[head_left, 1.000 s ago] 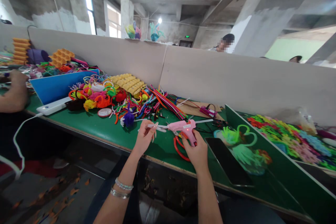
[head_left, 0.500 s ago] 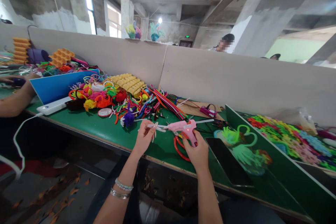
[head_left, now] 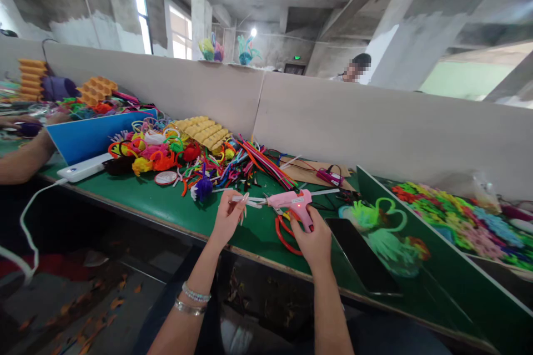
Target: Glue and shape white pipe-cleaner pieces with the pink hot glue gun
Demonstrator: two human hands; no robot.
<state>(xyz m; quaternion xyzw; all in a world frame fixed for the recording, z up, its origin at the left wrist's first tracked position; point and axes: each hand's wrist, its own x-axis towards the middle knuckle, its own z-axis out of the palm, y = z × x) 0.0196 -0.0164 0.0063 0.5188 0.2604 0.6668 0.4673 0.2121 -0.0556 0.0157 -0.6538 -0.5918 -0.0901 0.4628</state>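
Between its fingertips my left hand (head_left: 230, 215) pinches a thin white strip (head_left: 250, 199), whose free end points right. My right hand (head_left: 312, 236) is wrapped round the handle of a pink glue gun (head_left: 291, 198), which shows a small red light. The gun's nozzle points left and is close to the strip; whether they touch is too small to tell. A white glue stick (head_left: 325, 192) sticks out of the gun's back. Red-handled scissors (head_left: 286, 237) lie on the green table (head_left: 166, 202) below the gun.
Colourful pipe cleaners (head_left: 266, 162) and fuzzy pieces (head_left: 160, 155) are heaped behind. A black phone (head_left: 363, 255) lies at the right, beside a green divider (head_left: 433, 238). A power strip (head_left: 86, 167) and another person's arm (head_left: 27, 160) are at the left.
Both hands keep nearly the same pose, with the strip and glue gun still held. The other person's hand at the far left has shifted slightly.
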